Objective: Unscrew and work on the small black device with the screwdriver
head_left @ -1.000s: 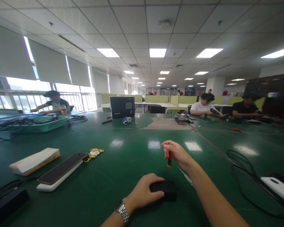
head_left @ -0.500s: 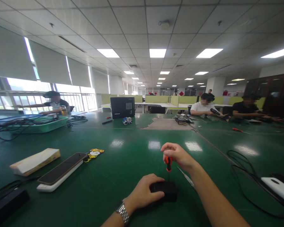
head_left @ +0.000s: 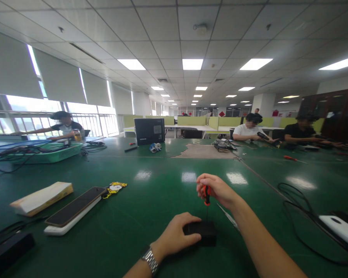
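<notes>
A small black box (head_left: 208,233) lies on the green table in front of me. My left hand (head_left: 179,232), with a metal watch on its wrist, grips the box's left end between thumb and fingers. Above the box, my right hand (head_left: 216,189) is closed around the handle of a red and black screwdriver (head_left: 207,195). The screwdriver stands upright, its thin shaft pointing down to the box's far side; whether the tip touches is hard to see. Tweezers (head_left: 227,216) lie just right of the box, partly hidden by my right forearm.
On the left are a phone (head_left: 77,205) on a white slab, a pale block (head_left: 42,197) and a green basket (head_left: 56,153) of cables. A black cable (head_left: 295,227) and a white device (head_left: 340,229) lie right. A monitor (head_left: 150,131) stands further back; several people sit around the table.
My right hand has risen slightly with the screwdriver, and its fingers have curled closer around the handle. My left hand and the box stay in place.
</notes>
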A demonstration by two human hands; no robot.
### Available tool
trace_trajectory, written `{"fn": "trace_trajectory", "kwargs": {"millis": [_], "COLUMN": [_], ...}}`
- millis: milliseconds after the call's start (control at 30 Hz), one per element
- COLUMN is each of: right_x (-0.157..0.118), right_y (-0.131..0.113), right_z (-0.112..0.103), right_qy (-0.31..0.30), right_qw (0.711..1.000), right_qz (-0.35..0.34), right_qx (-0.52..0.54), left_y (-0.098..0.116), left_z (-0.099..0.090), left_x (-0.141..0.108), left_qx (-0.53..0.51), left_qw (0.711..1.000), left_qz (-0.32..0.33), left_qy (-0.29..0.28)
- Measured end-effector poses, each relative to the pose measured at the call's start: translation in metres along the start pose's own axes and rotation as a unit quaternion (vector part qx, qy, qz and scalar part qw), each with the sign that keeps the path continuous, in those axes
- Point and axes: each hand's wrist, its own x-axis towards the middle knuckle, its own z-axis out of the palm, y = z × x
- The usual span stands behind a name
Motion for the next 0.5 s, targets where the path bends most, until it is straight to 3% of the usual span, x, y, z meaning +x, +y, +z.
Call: {"fn": "trace_trajectory", "kwargs": {"millis": [100, 300, 500], "right_x": [0.0018, -0.0004, -0.0008], "right_y": [0.0022, 0.0018, -0.0002], "right_z": [-0.0006, -0.0044, -0.0016], "right_qy": [0.036, -0.018, 0.006], "right_qw": [0.999, 0.999, 1.0], "right_qz": [0.005, 0.02, 0.013], "right_qx": [0.022, 0.027, 0.014], "left_y": [-0.0003, -0.0005, 0.0017], "left_z": [0.0001, 0.0005, -0.0007], "left_x": [-0.0002, -0.0009, -0.0008], "left_qx": [-0.001, -0.011, -0.012], "left_qw": [1.0, 1.0, 1.0], "left_qz": [0.005, 0.006, 0.009], "left_qy": [0.001, 0.006, 0.002]}}
